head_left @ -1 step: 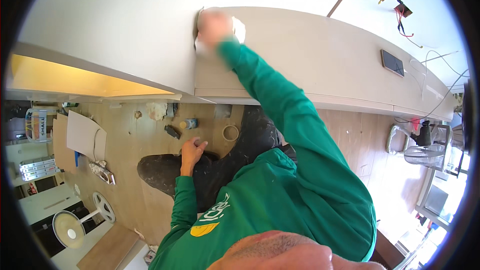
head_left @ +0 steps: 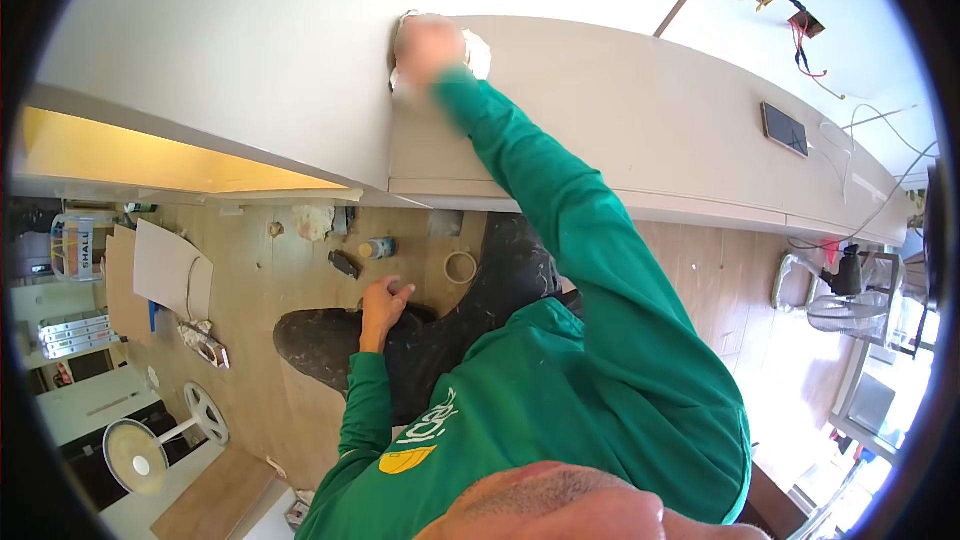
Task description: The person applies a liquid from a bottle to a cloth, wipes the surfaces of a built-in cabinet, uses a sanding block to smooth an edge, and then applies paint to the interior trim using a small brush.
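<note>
At the far left end of the long beige cabinet top, against the tall white panel, my right hand is closed over a white cloth. The hand is blurred, and the cloth's edges stick out on both sides of it, touching the surface. My right arm, in a green sleeve, reaches out over the front edge of the cabinet. My left hand rests by my bent left knee with nothing in it. Its thumb stands apart from the relaxed fingers.
A phone lies at the right of the cabinet top, below loose wires hanging from the wall. On the floor are a roll of tape, a small bottle and a dark block. A fan stands at lower left.
</note>
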Demonstrator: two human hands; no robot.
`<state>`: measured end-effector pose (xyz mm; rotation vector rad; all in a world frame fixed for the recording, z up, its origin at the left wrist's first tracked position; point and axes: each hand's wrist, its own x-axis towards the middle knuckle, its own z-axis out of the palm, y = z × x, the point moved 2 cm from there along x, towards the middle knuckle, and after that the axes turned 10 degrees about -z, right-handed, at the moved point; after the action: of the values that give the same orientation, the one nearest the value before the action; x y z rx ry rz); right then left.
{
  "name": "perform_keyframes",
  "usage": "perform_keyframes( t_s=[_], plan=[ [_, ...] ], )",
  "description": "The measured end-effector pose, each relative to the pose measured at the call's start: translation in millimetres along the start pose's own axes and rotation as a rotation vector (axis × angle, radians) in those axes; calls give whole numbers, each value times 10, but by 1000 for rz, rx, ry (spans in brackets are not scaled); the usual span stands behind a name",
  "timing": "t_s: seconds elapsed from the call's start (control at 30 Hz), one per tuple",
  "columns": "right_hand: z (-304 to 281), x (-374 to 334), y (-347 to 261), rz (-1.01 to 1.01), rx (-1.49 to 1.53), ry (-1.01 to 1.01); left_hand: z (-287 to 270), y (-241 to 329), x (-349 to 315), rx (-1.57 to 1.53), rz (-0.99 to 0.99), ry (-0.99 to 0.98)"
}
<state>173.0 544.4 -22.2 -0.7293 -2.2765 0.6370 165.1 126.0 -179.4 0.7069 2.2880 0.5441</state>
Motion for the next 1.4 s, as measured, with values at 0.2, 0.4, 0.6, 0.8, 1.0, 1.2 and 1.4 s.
perform_keyframes(
  t_s=[0.2,0.4,0.6,0.8,1.0,1.2,1.4],
  plan=[
    [-321,-1205,-489,-515,-198,-203,-108,313,-226,-144,72,109],
    [-181,-855,-346,-446,-411,-244,-471,1287,-601,-200,322,190],
    [-117,-118,101,-337,-463,-174,-549,1780,-585,-97,518,245],
    [-149,-797,-262,-465,-365,-264,-693,2144,-767,-57,664,355],
    [-183,-33,111,-361,-390,-219,-873,2585,-709,-61,744,392],
    [-446,-973,-230,-667,-221,-358,-868,2661,-520,-57,678,504],
    [-962,-1465,-88,-878,93,-314,-838,3133,-6,-20,438,579]
  ],
)
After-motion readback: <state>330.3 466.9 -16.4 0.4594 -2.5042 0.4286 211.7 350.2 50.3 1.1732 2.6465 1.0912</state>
